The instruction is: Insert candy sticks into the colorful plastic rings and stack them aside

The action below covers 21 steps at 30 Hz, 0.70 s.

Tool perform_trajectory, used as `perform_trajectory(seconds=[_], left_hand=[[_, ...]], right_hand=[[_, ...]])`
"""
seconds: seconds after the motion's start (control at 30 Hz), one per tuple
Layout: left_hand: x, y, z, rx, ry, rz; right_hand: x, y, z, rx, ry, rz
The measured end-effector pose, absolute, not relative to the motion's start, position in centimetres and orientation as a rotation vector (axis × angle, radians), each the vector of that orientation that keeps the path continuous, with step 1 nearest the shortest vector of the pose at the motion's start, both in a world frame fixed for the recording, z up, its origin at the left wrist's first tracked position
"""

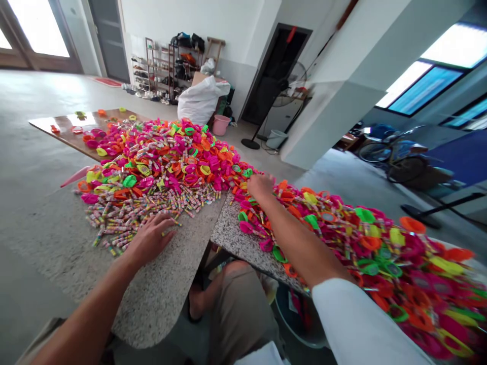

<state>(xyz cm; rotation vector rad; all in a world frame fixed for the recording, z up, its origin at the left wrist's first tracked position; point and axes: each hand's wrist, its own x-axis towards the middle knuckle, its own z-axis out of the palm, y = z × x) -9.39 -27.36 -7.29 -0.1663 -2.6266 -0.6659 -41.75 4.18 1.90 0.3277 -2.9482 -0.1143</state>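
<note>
My left hand [152, 237] rests at the near edge of a pile of small patterned tubes [125, 218] on the left speckled tabletop [152, 304]; its fingers are spread and a tube or two lie by the fingertips. Further right, my right hand [261, 186] reaches into the heap of bright plastic pieces where the two tables meet. Its fingers are bent and partly hidden, so what they hold cannot be made out. Pink, orange, green and yellow pieces [182, 152] are heaped behind the tubes, and more [373, 253] cover the right speckled tabletop [239, 233].
A brown board [72, 137] with a few loose pieces lies at the far left. Below the right table is a dark tub [300, 324]. Behind stand a white sack [201, 101], a pink bucket [220, 124], a fan [283, 83] and a bicycle [391, 154].
</note>
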Motion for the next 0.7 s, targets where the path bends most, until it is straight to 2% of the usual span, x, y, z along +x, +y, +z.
perform_trajectory(seconds=[0.17, 0.3, 0.43, 0.6, 0.7], left_hand=[[-9.2, -27.8, -7.0, -0.17, -2.621, -0.685], [-8.8, -28.5, -6.6, -0.165, -2.63, -0.689], [-8.8, -28.7, -6.0, -0.203, -2.607, -0.695], [-8.8, -27.7, -5.1, -0.209, -2.574, -0.793], [-8.7, -26.9, -4.8, -0.145, -2.566, -0.9]], right_hand=[[-43.2, -2.0, -1.8, 0.288, -3.104, -0.098], [-43.2, -2.5, -3.8, 0.166, -3.141, -0.042], [-41.4, -2.1, -3.7, 0.192, -3.115, 0.081], [-37.0, -3.0, -2.9, 0.525, -3.065, 0.319], [-33.3, -4.0, -2.6, 0.986, -2.981, 0.659]])
